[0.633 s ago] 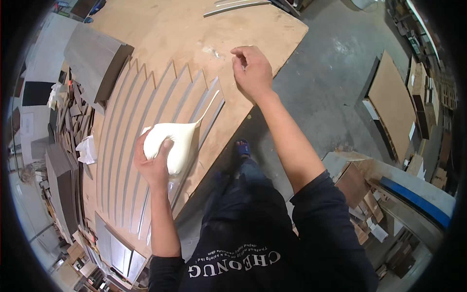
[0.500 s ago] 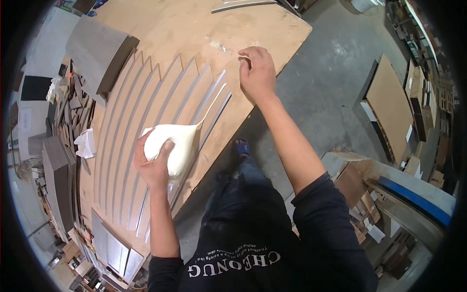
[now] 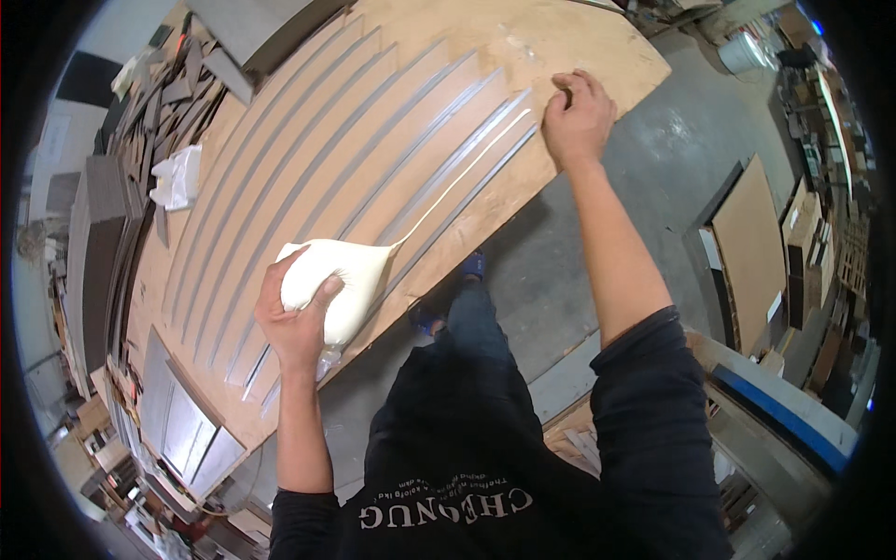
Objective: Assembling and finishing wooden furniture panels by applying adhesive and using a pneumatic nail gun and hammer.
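Observation:
My left hand (image 3: 297,313) is wrapped around a plump plastic bag of cream-white glue (image 3: 350,271), its thumb pressed into the side. From the bag's pointed tip a thin glue line (image 3: 457,185) runs up and right along a pale wooden strip near the board's right edge. My right hand (image 3: 581,119) hovers near the upper end of that line, fingers loosely curled and apart from the thumb, nothing seen in it. Several long strips with grey edges (image 3: 322,154) lie side by side on a wooden board (image 3: 616,47).
Dark offcuts (image 3: 168,103) are heaped left of the board, near a white plastic bag (image 3: 177,177) and stacked dark panels (image 3: 107,252). Grey metallic sheets (image 3: 177,429) lie at the lower left. Right, panels (image 3: 756,252) rest on the floor, with a white bucket (image 3: 742,53) beyond.
The view has shifted, so the board and strips sit differently. The bag's tip has drawn back toward the lower left, leaving a longer glue line on the strip. The right hand's fingers are more curled.

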Demonstrator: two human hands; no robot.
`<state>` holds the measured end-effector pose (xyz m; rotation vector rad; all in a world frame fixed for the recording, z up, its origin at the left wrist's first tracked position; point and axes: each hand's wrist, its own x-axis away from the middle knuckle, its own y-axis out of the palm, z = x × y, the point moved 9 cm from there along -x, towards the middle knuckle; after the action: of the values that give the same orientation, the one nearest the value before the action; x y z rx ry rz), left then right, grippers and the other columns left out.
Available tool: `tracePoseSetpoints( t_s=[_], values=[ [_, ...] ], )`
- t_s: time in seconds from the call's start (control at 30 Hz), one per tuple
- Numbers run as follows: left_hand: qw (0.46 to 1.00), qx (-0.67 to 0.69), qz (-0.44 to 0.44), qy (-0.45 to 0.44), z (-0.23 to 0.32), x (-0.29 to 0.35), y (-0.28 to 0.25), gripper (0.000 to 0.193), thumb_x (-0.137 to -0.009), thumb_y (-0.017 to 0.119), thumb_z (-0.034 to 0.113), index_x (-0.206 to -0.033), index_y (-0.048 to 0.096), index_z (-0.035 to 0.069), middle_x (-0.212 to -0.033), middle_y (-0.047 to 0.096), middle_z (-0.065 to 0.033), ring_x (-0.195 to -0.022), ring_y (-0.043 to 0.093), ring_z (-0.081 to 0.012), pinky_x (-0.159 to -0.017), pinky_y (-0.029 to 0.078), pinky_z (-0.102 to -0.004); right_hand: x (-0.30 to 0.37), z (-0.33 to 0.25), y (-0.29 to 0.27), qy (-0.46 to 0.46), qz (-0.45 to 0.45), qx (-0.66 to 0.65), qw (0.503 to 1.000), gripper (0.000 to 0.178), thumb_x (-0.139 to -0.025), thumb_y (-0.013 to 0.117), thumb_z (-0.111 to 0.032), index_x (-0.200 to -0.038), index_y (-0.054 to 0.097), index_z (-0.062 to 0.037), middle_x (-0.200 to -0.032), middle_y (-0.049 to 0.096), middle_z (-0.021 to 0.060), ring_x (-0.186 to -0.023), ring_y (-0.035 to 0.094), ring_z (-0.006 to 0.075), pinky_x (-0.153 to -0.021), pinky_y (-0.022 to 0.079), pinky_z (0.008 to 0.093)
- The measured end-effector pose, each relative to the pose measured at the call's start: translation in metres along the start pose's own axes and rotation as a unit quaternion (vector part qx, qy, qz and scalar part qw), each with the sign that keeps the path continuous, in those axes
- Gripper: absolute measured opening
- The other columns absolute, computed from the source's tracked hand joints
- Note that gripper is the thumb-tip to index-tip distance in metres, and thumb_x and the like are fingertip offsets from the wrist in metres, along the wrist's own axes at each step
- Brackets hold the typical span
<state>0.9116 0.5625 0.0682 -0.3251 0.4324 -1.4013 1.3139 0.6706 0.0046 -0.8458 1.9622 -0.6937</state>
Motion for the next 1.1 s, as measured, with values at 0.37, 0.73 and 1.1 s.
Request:
tracePoseSetpoints(
  t_s=[0.37, 0.73, 1.1],
  values=[
    [0.997, -0.029, 0.051, -0.054, -0.036, 0.057, -0.083, 0.039, -0.067, 0.077, 0.004, -0.103, 0.063, -0.001, -0.094, 0.064, -0.0077, -0.086, 0.061, -0.0141, -0.078, 0.048, -0.0269, -0.004, -0.001, -0.002, -0.042, 0.005, 0.040, 0.998, 0.021, -0.075, 0.056, -0.017, -0.094, 0.066, -0.0143, -0.113, 0.058, 0.0103, -0.110, 0.051, 0.0273, -0.097, 0.033, 0.0425],
    [0.986, -0.063, 0.104, -0.112, -0.073, 0.122, -0.153, 0.038, -0.069, 0.079, 0.009, -0.102, 0.062, -0.002, -0.090, 0.065, -0.0077, -0.083, 0.061, -0.0126, -0.076, 0.048, -0.0262, -0.004, -0.006, -0.002, -0.076, 0.003, 0.043, 0.996, 0.023, -0.076, 0.053, -0.018, -0.095, 0.066, -0.0128, -0.108, 0.061, 0.0112, -0.107, 0.054, 0.0285, -0.092, 0.040, 0.0431],
    [0.964, -0.080, 0.179, -0.180, -0.102, 0.179, -0.225, 0.033, -0.071, 0.076, 0.008, -0.099, 0.061, -0.002, -0.086, 0.063, -0.0039, -0.080, 0.058, -0.0098, -0.074, 0.047, -0.0245, -0.007, 0.004, 0.000, -0.076, -0.009, 0.060, 0.995, 0.026, -0.080, 0.052, -0.019, -0.102, 0.065, -0.0144, -0.111, 0.061, 0.0104, -0.103, 0.056, 0.0295, -0.089, 0.044, 0.0410]
  ],
)
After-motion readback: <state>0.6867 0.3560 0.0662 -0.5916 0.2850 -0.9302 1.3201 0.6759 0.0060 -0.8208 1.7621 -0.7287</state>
